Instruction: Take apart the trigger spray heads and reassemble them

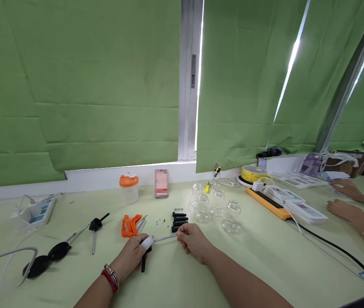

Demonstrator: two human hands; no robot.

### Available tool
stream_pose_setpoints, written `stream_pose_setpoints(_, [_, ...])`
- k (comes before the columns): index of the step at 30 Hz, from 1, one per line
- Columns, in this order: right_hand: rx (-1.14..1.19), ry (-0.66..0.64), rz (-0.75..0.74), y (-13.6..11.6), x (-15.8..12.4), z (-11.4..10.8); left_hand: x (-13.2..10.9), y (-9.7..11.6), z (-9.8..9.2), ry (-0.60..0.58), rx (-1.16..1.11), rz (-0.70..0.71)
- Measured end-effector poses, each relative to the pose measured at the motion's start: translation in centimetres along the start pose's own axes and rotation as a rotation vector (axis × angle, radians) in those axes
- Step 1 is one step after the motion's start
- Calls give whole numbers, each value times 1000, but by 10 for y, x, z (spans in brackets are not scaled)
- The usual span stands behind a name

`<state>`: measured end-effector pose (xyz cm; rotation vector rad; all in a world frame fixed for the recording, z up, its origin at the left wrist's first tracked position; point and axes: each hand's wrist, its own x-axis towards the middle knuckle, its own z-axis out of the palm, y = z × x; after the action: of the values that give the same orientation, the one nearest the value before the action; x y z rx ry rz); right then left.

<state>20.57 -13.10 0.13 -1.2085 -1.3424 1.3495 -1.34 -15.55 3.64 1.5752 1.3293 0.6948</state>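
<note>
My left hand point(133, 253), a white wrap on its thumb, is closed around a black piece point(144, 262) whose thin metal rod point(165, 238) points right. The fingers of my right hand point(196, 241) pinch the rod's far end; anything tiny between those fingertips is hidden. Just beyond lie several black ribbed parts point(180, 221) in a stack, with a small spring point(178, 209) behind them. Tiny loose pieces point(160, 221) are scattered left of the stack. An orange hex key holder point(131, 226) with metal keys fanned out lies past my left hand.
Several clear glass jars point(231, 217) stand right of my hands. An orange-lidded cup point(128, 188) is at the back. To the left lie a similar black part with a rod point(95, 226) and black-handled tools point(47, 258). An orange power strip point(267, 203) and another person's hands point(344, 209) are right.
</note>
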Motion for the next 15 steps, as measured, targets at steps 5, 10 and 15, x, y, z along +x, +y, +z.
stream_pose_setpoints(5, [-31, -6, 11, 0, 0, 1, 0, 1, 1, 14, 8, -7])
stream_pose_setpoints(10, [-63, -19, 41, -2, -1, 2, 0, 1, 0, 3, 8, 9])
stream_pose_setpoints(15, [-76, -26, 45, -2, -1, 3, 1, -3, 0, 7, 1, 28])
